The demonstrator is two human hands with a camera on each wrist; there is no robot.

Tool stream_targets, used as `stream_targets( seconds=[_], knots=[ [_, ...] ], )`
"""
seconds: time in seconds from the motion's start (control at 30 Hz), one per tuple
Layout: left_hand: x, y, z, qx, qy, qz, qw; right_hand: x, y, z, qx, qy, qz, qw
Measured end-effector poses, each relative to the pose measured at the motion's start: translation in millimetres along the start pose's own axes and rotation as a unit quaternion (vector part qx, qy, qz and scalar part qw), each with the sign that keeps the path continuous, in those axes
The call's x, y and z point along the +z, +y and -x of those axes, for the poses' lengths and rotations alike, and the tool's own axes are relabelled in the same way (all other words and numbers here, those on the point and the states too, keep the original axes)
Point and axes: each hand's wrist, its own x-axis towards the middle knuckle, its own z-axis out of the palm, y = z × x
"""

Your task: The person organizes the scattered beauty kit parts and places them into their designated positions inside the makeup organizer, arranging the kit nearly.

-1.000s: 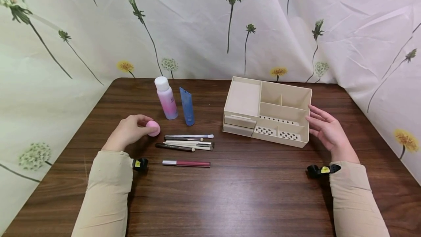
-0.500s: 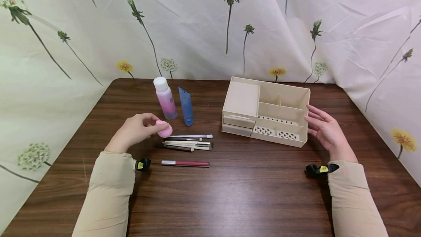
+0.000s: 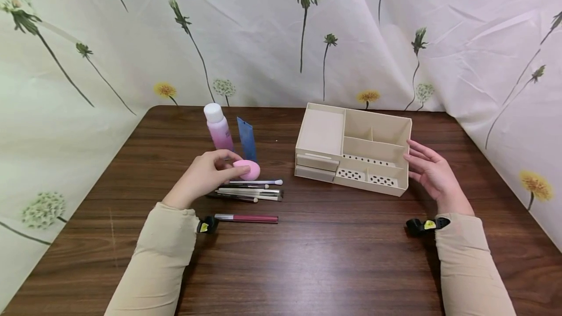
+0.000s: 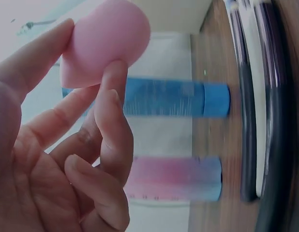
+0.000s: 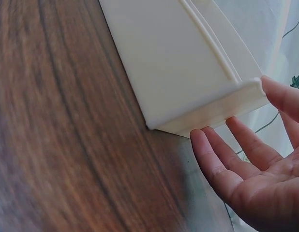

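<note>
A pink makeup sponge (image 3: 250, 170) is pinched between the thumb and fingers of my left hand (image 3: 206, 175), raised over the far end of the makeup brushes. The left wrist view shows the sponge (image 4: 108, 41) up close, its pointed end toward the thumb. My right hand (image 3: 434, 172) is at the right side of a cream desktop organizer (image 3: 322, 128), fingers extended. In the right wrist view, fingertips (image 5: 198, 135) rest against the organizer's side wall (image 5: 212, 113). The organizer has two small drawers at its left and several compartments.
Behind the left hand stand a pink-and-white bottle (image 3: 219, 133) and a blue tube (image 3: 247, 138). Several makeup brushes (image 3: 252, 191) lie side by side in front of them. Nearer me lies a dark red tube with a silver end (image 3: 254, 218). A floral cloth (image 3: 263, 38) hangs behind the table.
My left hand has carried the sponge to the right, from beside the bottle to in front of the blue tube. The right hand stays at the organizer.
</note>
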Motion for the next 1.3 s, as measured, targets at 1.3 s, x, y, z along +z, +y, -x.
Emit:
stream_targets(
  seconds=[1.3],
  knots=[
    [45.7,86.3,-23.0,0.131,0.065,0.082,0.9859,-1,0,-0.3,0.013,0.012,0.024,0.9996]
  ],
)
